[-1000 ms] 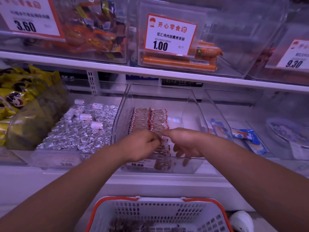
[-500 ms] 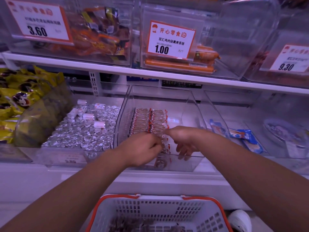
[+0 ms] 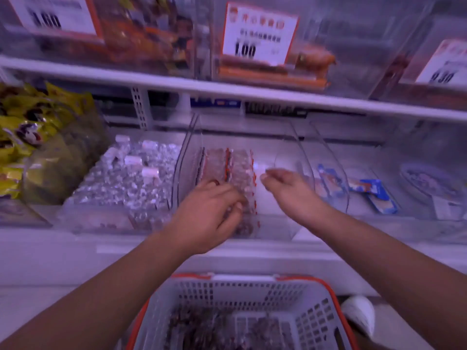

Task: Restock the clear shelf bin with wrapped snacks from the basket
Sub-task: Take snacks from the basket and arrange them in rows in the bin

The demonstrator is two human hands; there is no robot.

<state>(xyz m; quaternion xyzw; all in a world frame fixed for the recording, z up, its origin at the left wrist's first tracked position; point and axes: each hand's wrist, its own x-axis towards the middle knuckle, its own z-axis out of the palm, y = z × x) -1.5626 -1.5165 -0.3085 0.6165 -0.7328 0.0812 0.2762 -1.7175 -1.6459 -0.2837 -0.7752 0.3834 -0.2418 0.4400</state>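
Fingers of our left hand (image 3: 209, 210) curl down onto the rows of wrapped snacks (image 3: 228, 168) inside the clear shelf bin (image 3: 285, 152), touching them; whether they pinch one is blurred. Our right hand (image 3: 285, 185) hovers loosely open beside the rows. More snacks lie in the basket (image 3: 310, 319) below.

Left hand (image 3: 209, 210) rests on wrapped snacks (image 3: 228, 170) in the clear bin (image 3: 285, 152) — right hand (image 3: 285, 185) hovers beside.
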